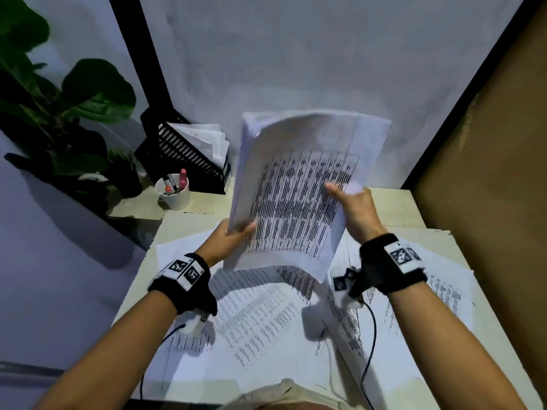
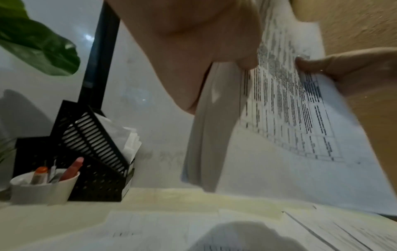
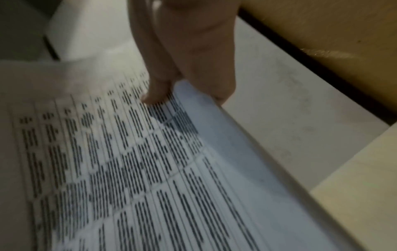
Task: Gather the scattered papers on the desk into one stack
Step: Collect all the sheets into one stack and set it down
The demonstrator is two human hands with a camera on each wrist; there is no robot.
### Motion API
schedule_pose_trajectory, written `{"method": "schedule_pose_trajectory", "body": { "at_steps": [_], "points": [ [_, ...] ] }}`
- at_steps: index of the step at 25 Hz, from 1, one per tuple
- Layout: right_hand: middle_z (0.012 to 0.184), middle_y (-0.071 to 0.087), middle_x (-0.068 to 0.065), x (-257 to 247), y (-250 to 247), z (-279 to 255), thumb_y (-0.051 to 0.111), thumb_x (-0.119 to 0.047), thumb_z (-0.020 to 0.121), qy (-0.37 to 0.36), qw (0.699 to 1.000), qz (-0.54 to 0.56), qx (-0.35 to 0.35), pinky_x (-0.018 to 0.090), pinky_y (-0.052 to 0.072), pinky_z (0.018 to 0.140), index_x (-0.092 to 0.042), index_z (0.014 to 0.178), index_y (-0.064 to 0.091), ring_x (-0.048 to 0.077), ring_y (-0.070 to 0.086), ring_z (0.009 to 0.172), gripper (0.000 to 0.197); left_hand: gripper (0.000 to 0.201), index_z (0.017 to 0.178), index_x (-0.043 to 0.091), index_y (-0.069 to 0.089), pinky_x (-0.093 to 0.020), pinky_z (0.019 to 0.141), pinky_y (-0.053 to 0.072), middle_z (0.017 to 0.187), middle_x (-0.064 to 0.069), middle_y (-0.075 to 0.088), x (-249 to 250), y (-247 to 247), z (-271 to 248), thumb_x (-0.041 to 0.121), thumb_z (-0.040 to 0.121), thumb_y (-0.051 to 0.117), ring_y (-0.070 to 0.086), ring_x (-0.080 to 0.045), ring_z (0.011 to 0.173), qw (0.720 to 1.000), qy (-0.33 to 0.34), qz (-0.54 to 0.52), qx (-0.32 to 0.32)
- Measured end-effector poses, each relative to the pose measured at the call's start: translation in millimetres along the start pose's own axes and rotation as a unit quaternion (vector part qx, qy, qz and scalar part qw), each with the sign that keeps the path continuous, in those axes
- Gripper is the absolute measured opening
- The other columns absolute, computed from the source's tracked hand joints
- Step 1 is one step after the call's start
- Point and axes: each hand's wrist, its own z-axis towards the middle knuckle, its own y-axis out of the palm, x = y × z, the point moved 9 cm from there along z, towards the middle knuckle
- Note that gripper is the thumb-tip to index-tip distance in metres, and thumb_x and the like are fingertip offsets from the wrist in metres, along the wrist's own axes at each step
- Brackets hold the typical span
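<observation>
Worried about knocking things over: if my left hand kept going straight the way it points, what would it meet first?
The left hand points up and away, toward the wall; probably the wall first. The file rack sits left of that line, though depth is unclear.

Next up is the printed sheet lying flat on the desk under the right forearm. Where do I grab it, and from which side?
Probably its right-hand edge, from the right. The sheet lies flat on the desk, and its left part seems tucked under neighbouring sheets, so a top pinch won't bite. The right hand is nearest; the left hand can hold the lifted stack.
</observation>
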Motion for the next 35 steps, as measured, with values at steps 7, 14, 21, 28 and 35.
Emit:
{"method": "schedule_pose_trajectory", "body": {
  "at_steps": [7,14,21,28,35],
  "points": [
    [0.115,0.057,0.011,73,-36,-8,0.06,-0.024,0.088,0.127,0.992,0.0,0.016,0.03,0.05,0.076,-0.008,0.131,0.042,0.02,0.06,0.095,0.048,0.028,0.068,0.016,0.046,-0.022,0.048,0.027,0.057,-0.001,0.034,-10,8,-7,0.027,0.094,0.047,0.03,-0.013,0.052,0.995,0.005,0.062,0.078],
    [0.148,0.029,0.024,230,-211,-91,0.066,-0.035,0.082,0.362,0.873,-0.301,0.129,0.049,0.031,0.109,-0.007,0.14,0.029,0.041,0.033,0.133,0.075,0.027,0.069,0.013,0.044,-0.027,0.05,0.026,0.059,-0.003,0.034,-62,-5,-34,0.025,0.094,0.048,0.032,-0.017,0.053,0.982,-0.066,0.058,0.166],
    [0.142,0.023,0.028,257,-287,-152,0.071,-0.049,0.073,0.449,0.754,-0.431,0.208,0.054,0.033,0.102,-0.008,0.143,0.016,0.047,0.029,0.128,0.098,0.026,0.071,0.015,0.043,-0.027,0.05,0.026,0.059,-0.002,0.032,-56,5,-41,0.028,0.093,0.047,0.031,-0.015,0.053,0.979,-0.075,0.056,0.182],
    [0.135,0.047,0.027,262,-283,-133,0.073,-0.013,0.076,0.415,0.812,-0.347,0.22,0.045,0.046,0.098,0.0,0.14,0.027,0.041,0.052,0.118,0.08,0.032,0.066,0.015,0.039,-0.027,0.05,0.024,0.056,-0.001,0.027,-60,14,-48,0.027,0.094,0.048,0.026,-0.015,0.049,0.98,-0.07,0.046,0.18],
    [0.131,0.036,0.028,263,-244,-117,0.067,-0.009,0.078,0.38,0.808,-0.416,0.17,0.046,0.044,0.098,0.003,0.131,0.041,0.043,0.047,0.115,0.06,0.032,0.066,0.014,0.04,-0.027,0.05,0.025,0.055,-0.003,0.029,-74,6,-57,0.027,0.093,0.048,0.029,-0.016,0.05,0.974,-0.084,0.062,0.199]
  ]
}}
